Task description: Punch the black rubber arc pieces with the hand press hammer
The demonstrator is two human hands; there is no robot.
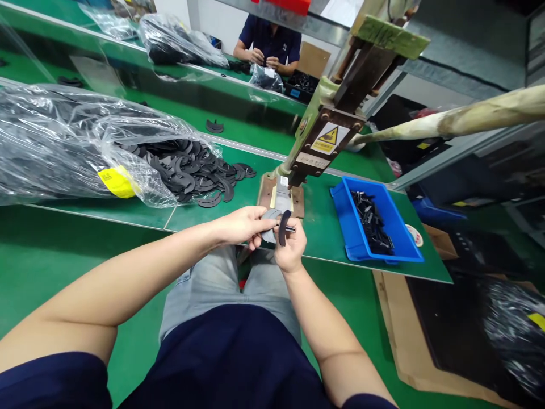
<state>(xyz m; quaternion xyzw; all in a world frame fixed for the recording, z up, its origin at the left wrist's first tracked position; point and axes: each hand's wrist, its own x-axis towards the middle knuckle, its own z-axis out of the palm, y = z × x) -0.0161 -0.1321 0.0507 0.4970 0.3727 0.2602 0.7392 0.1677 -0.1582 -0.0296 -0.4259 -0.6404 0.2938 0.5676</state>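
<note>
My left hand (243,226) is closed on a flat grey curved piece (269,234), thumb on top, just in front of the press. Close beside it, my right hand (292,249) grips a black crescent-shaped piece (283,228) that stands on edge. A small dark pin-like part (290,229) sticks out by the right fingers; whether it belongs to the crescent I cannot tell. Both hands are over the table's front edge, near the base (301,200) of a hand press (326,139) with a yellow warning label.
On the left, a clear plastic bag (85,136) spills many black crescent pieces (191,170) onto the green table (238,199). A blue bin (347,227) with small black parts stands at the right. The press's long lever (460,122) reaches rightward. Across the bench, a person's hands (264,58) handle something.
</note>
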